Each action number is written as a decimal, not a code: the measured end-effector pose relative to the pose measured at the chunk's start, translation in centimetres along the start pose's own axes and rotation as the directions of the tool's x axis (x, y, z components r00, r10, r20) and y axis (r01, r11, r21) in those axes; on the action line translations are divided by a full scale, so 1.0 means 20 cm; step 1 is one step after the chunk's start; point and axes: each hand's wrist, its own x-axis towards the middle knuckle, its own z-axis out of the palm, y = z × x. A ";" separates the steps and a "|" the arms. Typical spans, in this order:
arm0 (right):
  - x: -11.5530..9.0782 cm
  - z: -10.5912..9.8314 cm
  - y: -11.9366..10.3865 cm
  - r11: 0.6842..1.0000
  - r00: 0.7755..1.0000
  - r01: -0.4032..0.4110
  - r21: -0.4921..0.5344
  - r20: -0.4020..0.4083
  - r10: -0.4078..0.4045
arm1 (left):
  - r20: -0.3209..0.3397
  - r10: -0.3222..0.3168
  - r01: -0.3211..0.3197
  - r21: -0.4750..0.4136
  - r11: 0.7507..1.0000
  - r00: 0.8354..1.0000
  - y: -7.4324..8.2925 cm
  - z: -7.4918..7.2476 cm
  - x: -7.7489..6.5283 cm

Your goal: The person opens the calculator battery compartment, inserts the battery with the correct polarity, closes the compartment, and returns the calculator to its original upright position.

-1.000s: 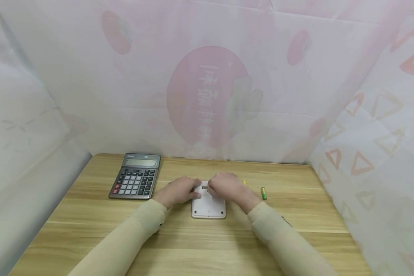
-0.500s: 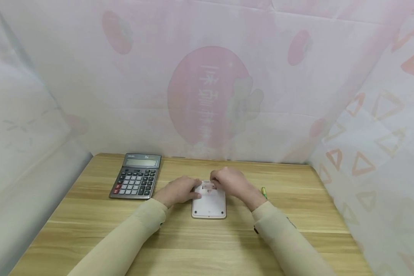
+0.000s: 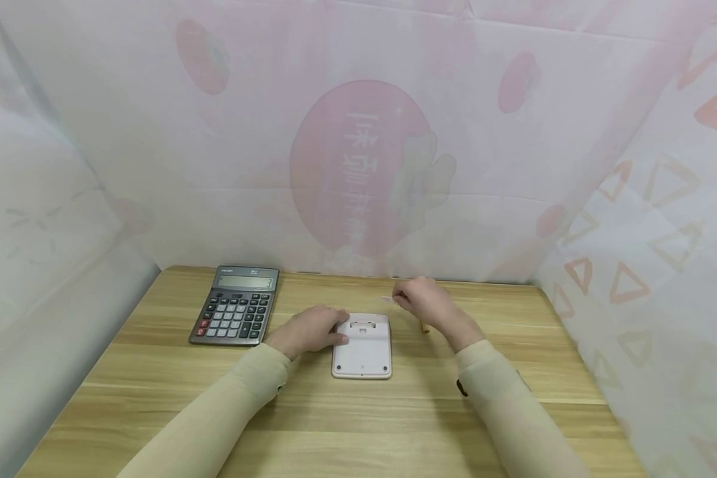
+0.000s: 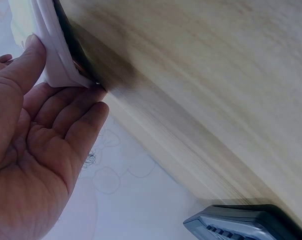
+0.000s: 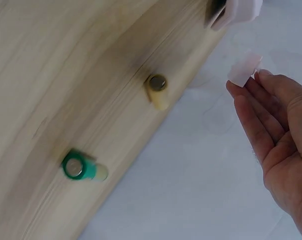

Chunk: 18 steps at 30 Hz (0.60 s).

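Observation:
A whitish calculator [image 3: 362,352] lies face down on the table, its battery compartment [image 3: 363,326] facing up near the far edge. My left hand [image 3: 311,332] grips it at the far left corner. In the left wrist view, the thumb [image 4: 33,57] presses on its back while the fingers bend under its edge. Beyond its far right corner, my right hand [image 3: 427,302] is raised and pinches a small translucent battery cover [image 5: 245,69] between thumb and fingertips. A yellow battery [image 5: 157,90] lies on the table near the right hand, with a green battery [image 5: 81,166] farther right.
A dark grey calculator [image 3: 235,309] lies face up at the table's left. The wooden table [image 3: 334,425] ends at a patterned cloth backdrop [image 3: 245,199], with cloth at both sides too. In the head view the right arm covers the green battery.
My right hand has lifted the battery cover off the whitish calculator and carried it right and away. The left hand and the calculator have stayed in place.

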 end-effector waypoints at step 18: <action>-0.03 -0.02 0.30 0.989 0.989 -0.143 0.043 0.033 0.142 | 0.005 -0.007 0.007 0.009 1.000 1.000 0.00 -0.01 -0.01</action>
